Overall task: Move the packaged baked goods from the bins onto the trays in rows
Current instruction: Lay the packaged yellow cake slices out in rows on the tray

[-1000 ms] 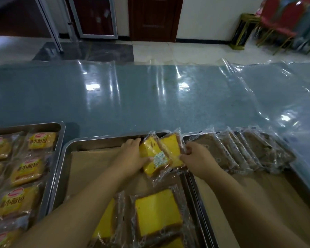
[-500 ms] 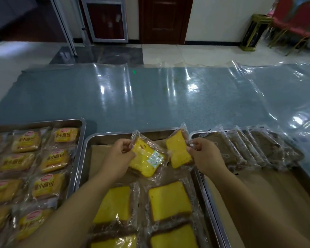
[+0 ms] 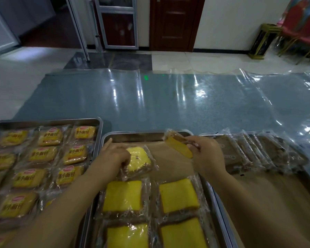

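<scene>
A steel middle tray (image 3: 143, 136) lined with brown paper holds several clear packets of yellow cake (image 3: 178, 195) in two columns. My left hand (image 3: 113, 155) presses one yellow cake packet (image 3: 139, 161) flat onto the paper at the far left of the tray. My right hand (image 3: 207, 154) holds a second yellow cake packet (image 3: 177, 144) tilted in the air above the tray's far right corner.
The left tray (image 3: 47, 122) is packed with rows of labelled small bread packets (image 3: 73, 154). The right tray (image 3: 207, 135) carries a leaning row of brown cake packets (image 3: 254, 151) along its far edge. A shiny plastic-covered blue table (image 3: 168, 102) stretches beyond.
Both hands held packets together in the air, then drew apart. The left hand has lowered its packet onto the paper. The right hand has turned its packet edge-on.
</scene>
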`<state>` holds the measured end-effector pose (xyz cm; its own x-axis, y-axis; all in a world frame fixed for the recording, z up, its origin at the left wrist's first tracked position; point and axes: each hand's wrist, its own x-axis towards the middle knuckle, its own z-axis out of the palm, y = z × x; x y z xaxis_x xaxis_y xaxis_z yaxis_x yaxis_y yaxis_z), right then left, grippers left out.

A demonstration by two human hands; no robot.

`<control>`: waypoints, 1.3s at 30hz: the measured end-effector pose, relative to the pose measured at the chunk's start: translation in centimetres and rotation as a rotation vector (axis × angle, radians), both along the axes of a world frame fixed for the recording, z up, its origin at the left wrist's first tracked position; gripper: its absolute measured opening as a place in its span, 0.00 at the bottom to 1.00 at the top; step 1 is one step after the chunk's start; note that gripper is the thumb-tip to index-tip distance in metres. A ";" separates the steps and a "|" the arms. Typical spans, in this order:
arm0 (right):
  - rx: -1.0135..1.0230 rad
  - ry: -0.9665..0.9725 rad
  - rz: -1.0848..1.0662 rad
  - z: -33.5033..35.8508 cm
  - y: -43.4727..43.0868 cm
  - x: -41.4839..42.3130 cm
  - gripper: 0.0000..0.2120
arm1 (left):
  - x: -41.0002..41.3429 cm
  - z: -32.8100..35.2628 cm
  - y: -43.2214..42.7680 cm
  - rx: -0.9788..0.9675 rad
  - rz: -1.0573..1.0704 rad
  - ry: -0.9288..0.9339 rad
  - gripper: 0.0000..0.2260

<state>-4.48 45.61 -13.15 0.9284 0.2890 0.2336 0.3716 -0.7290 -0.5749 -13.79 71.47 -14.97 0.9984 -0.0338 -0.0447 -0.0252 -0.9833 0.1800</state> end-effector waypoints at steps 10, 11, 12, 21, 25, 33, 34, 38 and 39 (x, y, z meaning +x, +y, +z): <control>-0.086 -0.087 0.085 -1.1 1.2 -0.5 0.10 | -1.3 -3.9 -1.9 -0.073 -0.002 0.088 0.17; -0.078 -0.054 0.083 -1.0 1.3 -0.2 0.10 | -1.3 -4.2 -1.9 -0.047 -0.002 0.112 0.18; -0.064 -0.014 0.087 -0.9 1.3 0.2 0.11 | -1.2 -4.5 -1.6 -0.033 0.008 0.115 0.18; -0.614 0.037 0.141 -1.0 2.4 3.5 0.20 | -1.2 -5.1 0.6 -0.078 0.057 0.048 0.17; -0.583 0.102 0.180 -4.1 3.2 -0.3 0.19 | -1.6 -5.7 -0.2 0.016 0.100 0.076 0.19; -0.625 0.124 0.201 -7.9 2.9 -2.7 0.22 | -1.4 -6.7 -1.6 0.038 0.143 0.132 0.21; -0.621 0.125 0.201 -7.9 2.9 -2.4 0.22 | -1.2 -6.7 -1.4 0.027 0.137 0.125 0.21; -0.608 0.151 0.202 -7.2 3.5 -1.1 0.21 | 0.0 -6.5 -0.7 -0.027 0.131 0.101 0.20; -0.601 0.160 0.201 -7.0 3.6 -0.9 0.20 | 0.2 -6.4 -0.7 -0.036 0.130 0.101 0.19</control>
<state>-5.37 49.24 -20.15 0.8525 0.4978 -0.1594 0.4780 -0.8658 -0.1479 -13.59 70.79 -21.37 0.9849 0.0921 -0.1463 0.1219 -0.9700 0.2104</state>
